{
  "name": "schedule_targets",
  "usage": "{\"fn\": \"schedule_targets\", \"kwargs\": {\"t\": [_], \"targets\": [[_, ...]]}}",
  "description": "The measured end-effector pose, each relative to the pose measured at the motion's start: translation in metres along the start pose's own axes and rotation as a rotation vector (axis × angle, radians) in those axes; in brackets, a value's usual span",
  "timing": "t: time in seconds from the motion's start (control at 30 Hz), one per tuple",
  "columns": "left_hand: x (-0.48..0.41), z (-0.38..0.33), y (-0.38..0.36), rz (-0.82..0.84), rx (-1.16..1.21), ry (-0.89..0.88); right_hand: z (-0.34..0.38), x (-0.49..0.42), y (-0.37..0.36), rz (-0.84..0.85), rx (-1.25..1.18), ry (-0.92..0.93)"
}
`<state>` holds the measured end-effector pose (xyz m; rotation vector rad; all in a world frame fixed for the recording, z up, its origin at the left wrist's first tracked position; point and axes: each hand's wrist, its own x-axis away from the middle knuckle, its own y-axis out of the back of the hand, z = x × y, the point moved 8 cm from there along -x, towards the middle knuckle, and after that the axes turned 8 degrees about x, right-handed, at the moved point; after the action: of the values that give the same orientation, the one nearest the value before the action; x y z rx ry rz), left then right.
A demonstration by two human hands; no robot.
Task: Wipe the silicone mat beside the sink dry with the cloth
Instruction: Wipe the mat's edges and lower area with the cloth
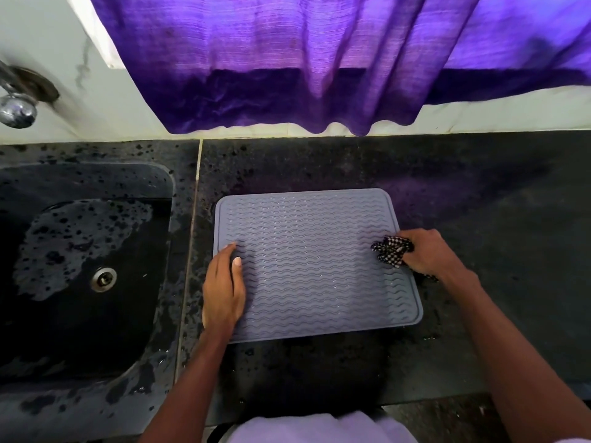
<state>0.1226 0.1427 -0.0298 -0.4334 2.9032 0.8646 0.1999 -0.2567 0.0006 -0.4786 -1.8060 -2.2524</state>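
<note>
A grey silicone mat (313, 266) with wavy ridges lies flat on the dark counter, just right of the sink. My left hand (224, 289) rests flat on the mat's left edge, fingers together, pressing it down. My right hand (428, 251) sits at the mat's right edge, closed around a bunched black-and-white checked cloth (391, 249). The cloth touches the mat's right side. Small water drops glint on the mat's lower half.
A black sink (86, 266) with a steel drain (104, 279) lies to the left, wet and spotted. A chrome tap (17, 110) is at the far left. A purple curtain (303, 65) hangs behind the counter (495, 235), which stretches to the right.
</note>
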Motion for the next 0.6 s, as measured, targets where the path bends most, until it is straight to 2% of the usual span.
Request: {"fn": "schedule_targets", "kwargs": {"t": [0.17, 0.33, 0.6], "targets": [[0.000, -0.002, -0.001, 0.002, -0.014, -0.017, 0.022, 0.010, 0.013, -0.095, -0.098, 0.073], [0.001, -0.003, 0.001, -0.013, -0.023, -0.023, 0.060, 0.010, -0.012, -0.042, -0.150, 0.225], [0.000, -0.005, 0.000, -0.024, -0.038, -0.045, 0.019, 0.002, -0.014, -0.038, -0.119, 0.121]]}}
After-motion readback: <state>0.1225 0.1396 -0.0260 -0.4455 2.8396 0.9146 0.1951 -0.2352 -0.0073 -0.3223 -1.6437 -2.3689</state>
